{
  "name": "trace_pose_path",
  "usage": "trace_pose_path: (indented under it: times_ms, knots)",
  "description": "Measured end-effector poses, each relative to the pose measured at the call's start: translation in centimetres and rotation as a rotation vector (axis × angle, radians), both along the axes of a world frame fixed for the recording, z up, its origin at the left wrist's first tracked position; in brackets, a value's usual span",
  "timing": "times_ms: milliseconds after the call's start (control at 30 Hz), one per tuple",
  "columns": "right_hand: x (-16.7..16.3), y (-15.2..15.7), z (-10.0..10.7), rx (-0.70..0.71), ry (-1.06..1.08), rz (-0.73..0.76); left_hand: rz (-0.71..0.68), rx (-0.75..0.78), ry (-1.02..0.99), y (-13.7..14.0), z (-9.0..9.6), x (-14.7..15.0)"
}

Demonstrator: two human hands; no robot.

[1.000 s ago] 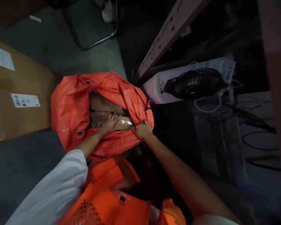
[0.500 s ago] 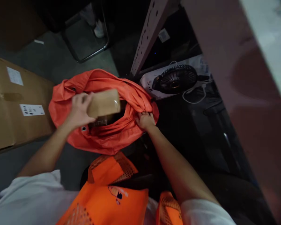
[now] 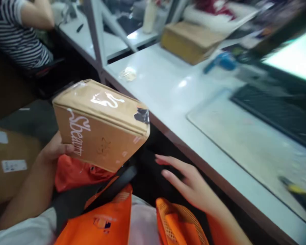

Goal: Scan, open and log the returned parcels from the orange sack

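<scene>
A brown cardboard box (image 3: 102, 132) with white lettering and dark tape at one corner is tilted in front of me. My left hand (image 3: 57, 148) grips it by its lower left end, the thumb on the lettered face and the other fingers hidden behind. To the right of the box, apart from it, my right hand (image 3: 180, 175) is empty with thumb and fingers spread. Partly covered by the box, an orange-red bag (image 3: 76, 172) lies below it on the floor side.
A white table (image 3: 165, 81) runs along the right, bearing a keyboard (image 3: 272, 112), a blue tape dispenser (image 3: 221, 63), another cardboard box (image 3: 191, 41) and a clear mat (image 3: 234, 136). A large carton (image 3: 12, 183) stands at left. A person in a striped shirt (image 3: 17, 34) sits beyond.
My left hand has lifted the cardboard box up out of the orange-red bag. My right hand has let go of the bag and opened. The view has swung up toward the table.
</scene>
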State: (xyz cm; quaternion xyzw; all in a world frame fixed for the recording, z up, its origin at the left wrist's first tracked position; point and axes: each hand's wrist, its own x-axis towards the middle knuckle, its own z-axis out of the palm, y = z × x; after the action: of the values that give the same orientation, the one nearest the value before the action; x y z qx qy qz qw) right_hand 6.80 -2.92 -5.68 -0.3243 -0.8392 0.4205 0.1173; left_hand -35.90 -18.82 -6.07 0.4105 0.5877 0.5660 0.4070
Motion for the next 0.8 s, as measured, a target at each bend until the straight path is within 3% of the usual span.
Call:
trace_pose_path:
  times_ms: [67,100,167,233,333,467,567,667,800]
  knots:
    - [9.2,-1.8,4.7,0.187,-0.025,-0.270,-0.126,0.101,-0.133,3.8,1.2,4.5]
    - [13.6,-2.4,6.4,0.319,-0.073,-0.481,-0.193,0.136,-0.148,6.1,2.2,7.0]
    - [21.6,-3.1,8.6,0.551,-0.220,-0.886,-0.310,0.191,-0.090,11.0,4.7,12.6]
    - [28.1,-2.8,8.9,0.632,-0.419,-1.129,-0.400,0.251,0.076,15.9,7.7,18.4]
    - [34.1,-1.9,6.8,0.478,-0.640,-1.296,-0.434,0.308,0.484,22.1,11.5,26.4]
    - [35.9,-1.2,3.1,0.294,-0.721,-1.244,-0.432,0.237,1.031,27.7,13.5,34.1]
    - [35.4,-0.5,1.9,0.279,-0.773,-1.242,-0.479,0.172,1.246,28.9,13.6,37.7]
    - [34.9,0.9,1.9,0.286,-0.767,-1.233,-0.463,0.237,1.343,26.9,13.2,39.7]
    - [33.8,2.9,2.6,0.221,-0.800,-1.202,-0.386,0.445,1.493,20.4,10.8,40.2]
